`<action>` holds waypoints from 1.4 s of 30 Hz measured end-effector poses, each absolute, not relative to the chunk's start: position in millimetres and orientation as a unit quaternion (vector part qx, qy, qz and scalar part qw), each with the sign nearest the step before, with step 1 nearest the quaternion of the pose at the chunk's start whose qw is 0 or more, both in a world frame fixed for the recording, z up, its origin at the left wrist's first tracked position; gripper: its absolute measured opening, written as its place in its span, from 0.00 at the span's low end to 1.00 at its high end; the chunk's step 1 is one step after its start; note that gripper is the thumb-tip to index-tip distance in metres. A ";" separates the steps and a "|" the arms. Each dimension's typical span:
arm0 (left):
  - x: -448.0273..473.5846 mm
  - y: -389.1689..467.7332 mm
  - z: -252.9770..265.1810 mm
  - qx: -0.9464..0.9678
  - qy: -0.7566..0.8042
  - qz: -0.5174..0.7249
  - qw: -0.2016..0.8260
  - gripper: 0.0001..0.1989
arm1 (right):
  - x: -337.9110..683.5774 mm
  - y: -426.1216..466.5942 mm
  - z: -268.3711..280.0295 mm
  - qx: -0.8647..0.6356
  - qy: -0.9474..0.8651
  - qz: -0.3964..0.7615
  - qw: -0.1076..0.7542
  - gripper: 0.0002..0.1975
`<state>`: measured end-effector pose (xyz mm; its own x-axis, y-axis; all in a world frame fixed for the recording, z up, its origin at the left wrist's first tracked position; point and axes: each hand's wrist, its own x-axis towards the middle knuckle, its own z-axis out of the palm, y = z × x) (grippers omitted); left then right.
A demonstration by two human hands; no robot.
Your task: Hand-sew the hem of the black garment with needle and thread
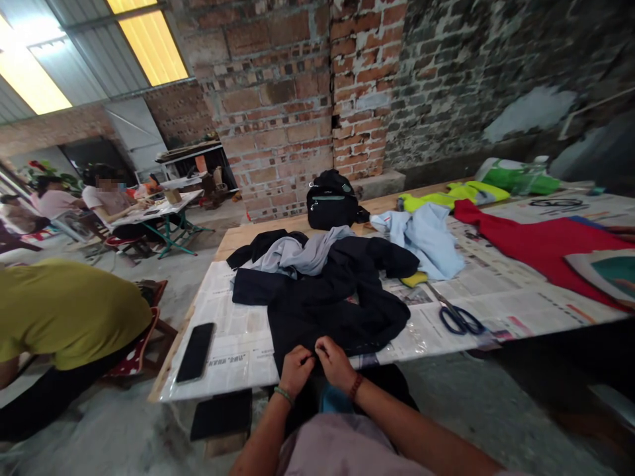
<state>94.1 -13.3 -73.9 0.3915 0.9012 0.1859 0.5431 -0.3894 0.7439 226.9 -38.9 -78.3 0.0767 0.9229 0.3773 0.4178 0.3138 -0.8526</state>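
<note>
A dark navy garment [327,304] lies bunched over the table's front edge, in front of me. My left hand [296,369], with a green bracelet at the wrist, pinches the lower edge of this cloth. Close beside it my right hand [336,365], wearing a reddish bead bracelet, has thumb and finger pressed together on the same edge. Anything small between the fingertips is too fine to make out. A grey cloth [302,253] lies tangled with the dark garment. Scissors [456,315] with dark blue handles rest to the right of it.
Newspaper under clear plastic covers the table [233,330]. A black phone [196,352] lies at the left. Behind the clothes are a black backpack [331,200] and a light blue cloth [426,241]; red fabric [536,248] lies at right. A person in a yellow-green shirt [74,311] sits at left.
</note>
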 end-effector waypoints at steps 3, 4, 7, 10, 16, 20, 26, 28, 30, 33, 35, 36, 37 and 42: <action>94.7 -13.4 -74.5 0.780 0.462 0.298 0.297 0.09 | 226.8 -39.2 -79.0 -0.533 -0.633 0.249 0.502 0.05; 94.6 -13.7 -74.0 0.781 0.462 0.297 0.298 0.09 | 226.7 -38.5 -79.2 -0.536 -0.628 0.254 0.504 0.05; 93.6 -14.8 -71.8 0.777 0.461 0.300 0.306 0.09 | 225.6 -35.0 -79.8 -0.540 -0.596 0.310 0.508 0.03; 92.3 -15.4 -70.8 0.771 0.462 0.303 0.318 0.09 | 224.4 -32.7 -80.4 -0.534 -0.559 0.397 0.496 0.04; 92.7 -15.4 -74.4 0.765 0.469 0.309 0.315 0.09 | 229.3 -35.7 -80.9 -0.522 -0.646 0.308 0.465 0.05; 93.6 -15.5 -72.7 0.770 0.468 0.307 0.307 0.09 | 231.6 -39.8 -83.6 -0.488 -0.703 0.243 0.457 0.09; 95.1 -16.1 -71.1 0.791 0.455 0.294 0.284 0.09 | 224.6 -35.6 -81.5 -0.525 -0.592 0.312 0.526 0.06; 95.4 -16.6 -74.2 0.802 0.451 0.286 0.268 0.09 | 226.9 -27.8 -71.5 -0.535 -0.510 0.373 0.560 0.05; 95.5 -17.0 -77.4 0.805 0.454 0.282 0.258 0.09 | 232.7 -19.1 -57.9 -0.525 -0.462 0.412 0.584 0.05; 95.2 -16.9 -79.3 0.798 0.457 0.288 0.267 0.08 | 242.4 -10.8 -39.8 -0.499 -0.442 0.457 0.589 0.06; 94.9 -17.0 -78.5 0.795 0.456 0.293 0.272 0.08 | 246.2 -9.9 -32.6 -0.473 -0.392 0.499 0.610 0.08; 94.9 -17.1 -77.8 0.794 0.456 0.295 0.272 0.08 | 247.1 -10.5 -30.1 -0.453 -0.352 0.525 0.628 0.10; 94.9 -17.3 -77.2 0.794 0.456 0.298 0.271 0.08 | 247.3 -11.5 -27.7 -0.426 -0.309 0.553 0.646 0.11; 94.1 -16.3 -78.9 0.793 0.452 0.301 0.276 0.07 | 238.6 -21.0 -11.4 -0.318 -0.287 0.610 0.667 0.09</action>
